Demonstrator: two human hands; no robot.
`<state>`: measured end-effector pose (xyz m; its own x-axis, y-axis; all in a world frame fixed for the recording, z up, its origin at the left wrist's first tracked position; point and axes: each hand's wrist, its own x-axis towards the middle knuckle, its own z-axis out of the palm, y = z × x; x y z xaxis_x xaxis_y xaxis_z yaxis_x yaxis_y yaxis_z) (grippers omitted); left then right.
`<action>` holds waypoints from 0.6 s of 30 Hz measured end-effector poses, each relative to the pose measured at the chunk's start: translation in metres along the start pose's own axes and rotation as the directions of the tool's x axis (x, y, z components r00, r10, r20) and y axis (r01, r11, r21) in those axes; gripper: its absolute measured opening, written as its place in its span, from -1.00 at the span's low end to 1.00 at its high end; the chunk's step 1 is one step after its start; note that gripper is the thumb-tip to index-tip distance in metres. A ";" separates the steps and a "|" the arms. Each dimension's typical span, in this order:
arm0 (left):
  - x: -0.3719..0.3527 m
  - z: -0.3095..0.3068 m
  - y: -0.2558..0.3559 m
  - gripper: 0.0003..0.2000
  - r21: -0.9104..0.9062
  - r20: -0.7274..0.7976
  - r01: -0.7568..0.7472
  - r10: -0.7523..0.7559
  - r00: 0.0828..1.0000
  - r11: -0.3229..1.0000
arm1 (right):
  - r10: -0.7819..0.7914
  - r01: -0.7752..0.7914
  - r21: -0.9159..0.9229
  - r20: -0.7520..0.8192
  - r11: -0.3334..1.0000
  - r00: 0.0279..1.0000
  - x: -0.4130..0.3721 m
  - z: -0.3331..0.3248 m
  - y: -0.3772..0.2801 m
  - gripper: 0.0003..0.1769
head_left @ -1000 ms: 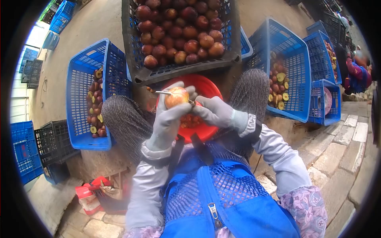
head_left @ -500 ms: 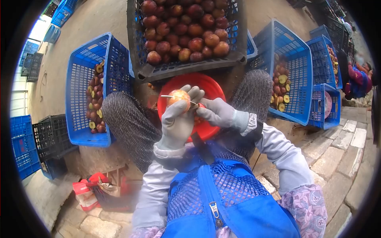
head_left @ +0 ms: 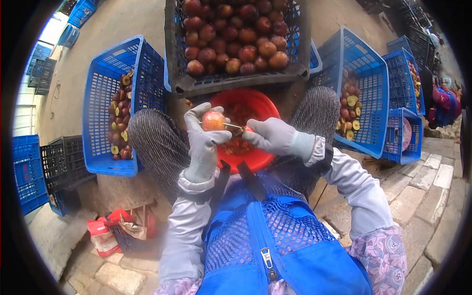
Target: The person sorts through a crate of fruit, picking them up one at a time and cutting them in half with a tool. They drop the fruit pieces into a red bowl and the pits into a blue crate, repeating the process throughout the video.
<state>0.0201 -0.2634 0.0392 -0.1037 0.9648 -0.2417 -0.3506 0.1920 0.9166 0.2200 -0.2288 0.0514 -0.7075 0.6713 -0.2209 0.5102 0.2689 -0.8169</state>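
My left hand (head_left: 201, 142), in a pale glove, is closed around a reddish-orange plum (head_left: 213, 121). My gloved right hand (head_left: 273, 136) grips a thin metal tool (head_left: 233, 126) by its red handle. The rod's tip reaches the plum's right side. Both hands are over a red basin (head_left: 265, 103) set between my knees, with reddish-brown bits (head_left: 238, 146) in its bottom. Just beyond the basin stands a black crate (head_left: 241, 84) filled with whole dark-red plums (head_left: 246, 35).
A blue crate (head_left: 110, 169) on the left and another (head_left: 373, 98) on the right contain plums, some cut to yellow flesh. More crates stand at both sides. A red bag (head_left: 118, 231) lies at lower left. A person (head_left: 445, 101) is at far right.
The tool has drawn back to the right; its tip no longer pokes out of the plum's left side. My left hand has shifted slightly left with the plum.
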 end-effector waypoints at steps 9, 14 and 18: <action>0.002 0.008 0.000 -0.34 0.597 0.066 -0.367 0.412 0.909 0.713 | 0.173 -0.165 -0.176 0.031 0.971 0.984 -0.022 -0.015 -0.025 -0.61; 0.019 -0.013 0.011 -0.46 0.677 -0.052 -0.282 0.426 0.903 0.679 | 0.211 -0.212 -0.002 -0.070 0.977 0.975 -0.058 -0.030 -0.014 -0.54; 0.033 -0.029 0.034 -0.64 -0.284 0.123 0.033 0.003 0.992 0.958 | 0.143 -0.136 0.045 -0.316 0.990 0.938 -0.031 -0.069 -0.004 -0.52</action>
<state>-0.0221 -0.2305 0.0528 0.0109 0.9801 -0.1981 -0.6038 0.1644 0.7800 0.2734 -0.2025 0.0986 -0.4363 0.8862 -0.1560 0.5787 0.1436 -0.8028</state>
